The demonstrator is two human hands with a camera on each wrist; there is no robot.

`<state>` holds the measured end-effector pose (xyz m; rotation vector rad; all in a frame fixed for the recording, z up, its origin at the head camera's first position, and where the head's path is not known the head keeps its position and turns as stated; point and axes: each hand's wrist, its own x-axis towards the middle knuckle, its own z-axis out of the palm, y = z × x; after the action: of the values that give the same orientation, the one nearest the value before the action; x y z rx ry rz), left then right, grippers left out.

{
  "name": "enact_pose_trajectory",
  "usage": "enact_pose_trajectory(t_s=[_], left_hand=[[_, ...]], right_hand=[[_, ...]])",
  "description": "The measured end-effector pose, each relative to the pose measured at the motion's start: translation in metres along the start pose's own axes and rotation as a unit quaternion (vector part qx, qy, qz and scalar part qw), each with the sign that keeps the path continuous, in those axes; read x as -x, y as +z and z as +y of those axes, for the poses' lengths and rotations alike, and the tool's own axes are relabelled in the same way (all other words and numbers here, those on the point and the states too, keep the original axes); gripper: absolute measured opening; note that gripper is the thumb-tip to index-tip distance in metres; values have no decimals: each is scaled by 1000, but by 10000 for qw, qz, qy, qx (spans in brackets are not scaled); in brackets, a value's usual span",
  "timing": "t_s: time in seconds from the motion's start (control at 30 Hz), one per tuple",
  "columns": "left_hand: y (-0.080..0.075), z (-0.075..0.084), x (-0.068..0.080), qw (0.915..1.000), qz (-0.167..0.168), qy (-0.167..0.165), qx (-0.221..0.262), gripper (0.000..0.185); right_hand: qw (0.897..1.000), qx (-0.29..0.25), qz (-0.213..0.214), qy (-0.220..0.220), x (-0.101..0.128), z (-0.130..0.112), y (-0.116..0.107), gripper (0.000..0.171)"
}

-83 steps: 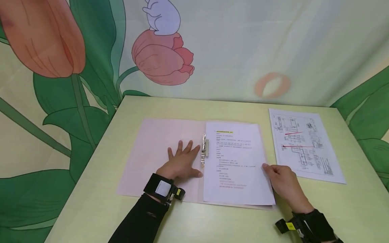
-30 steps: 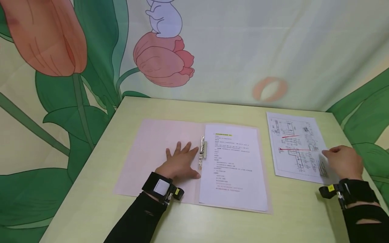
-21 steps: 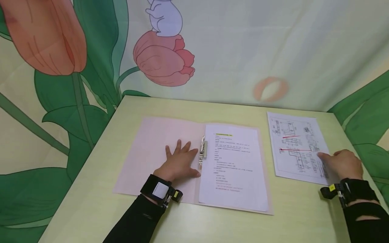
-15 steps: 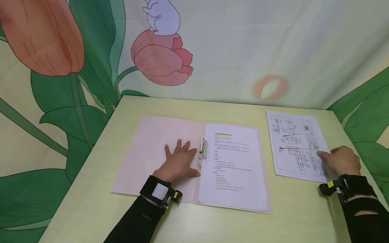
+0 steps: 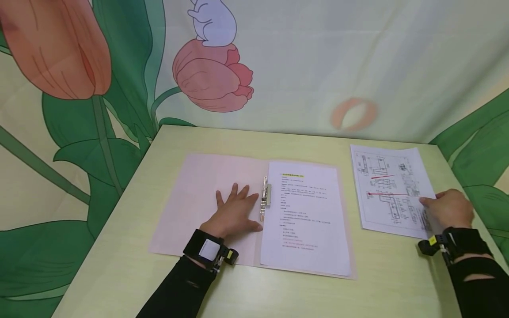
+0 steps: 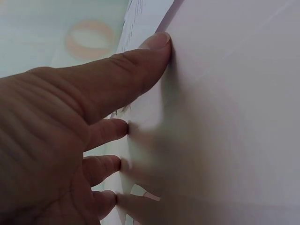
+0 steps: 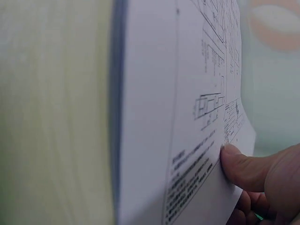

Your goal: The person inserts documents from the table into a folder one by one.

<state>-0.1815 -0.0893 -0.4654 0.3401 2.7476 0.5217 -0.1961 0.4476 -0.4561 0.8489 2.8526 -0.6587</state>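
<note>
Left hand (image 5: 235, 213) flat, fingers spread on open pink folder (image 5: 199, 194), right hand (image 5: 449, 207) pinching the drawing sheet (image 5: 387, 185) edge, green table (image 5: 254, 141)

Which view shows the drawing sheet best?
Head view: the whole drawing sheet lies in frame on the table, right hand at its edge. Right wrist shows it edge-on, thumb on top. Left wrist shows none of it.

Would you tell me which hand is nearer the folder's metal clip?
Left. The left hand lies flat just beside the metal clip; the right hand pinches the drawing sheet far off.
</note>
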Motion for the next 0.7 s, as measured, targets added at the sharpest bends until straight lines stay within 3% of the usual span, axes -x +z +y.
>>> enact_pose_trajectory(t_s=[0.3, 0.57, 0.7], left_hand=[[0, -2, 1, 9999, -55, -23, 101, 94], [0, -2, 2, 9998, -101, -37, 146, 95], [0, -3, 2, 9998, -101, -44, 147, 95]], right_hand=[[9988, -67, 476, -86, 0, 4, 1, 45], [9949, -58, 1002, -132, 12, 0, 2, 48], [9941, -143, 1031, -296, 18, -1, -5, 50]])
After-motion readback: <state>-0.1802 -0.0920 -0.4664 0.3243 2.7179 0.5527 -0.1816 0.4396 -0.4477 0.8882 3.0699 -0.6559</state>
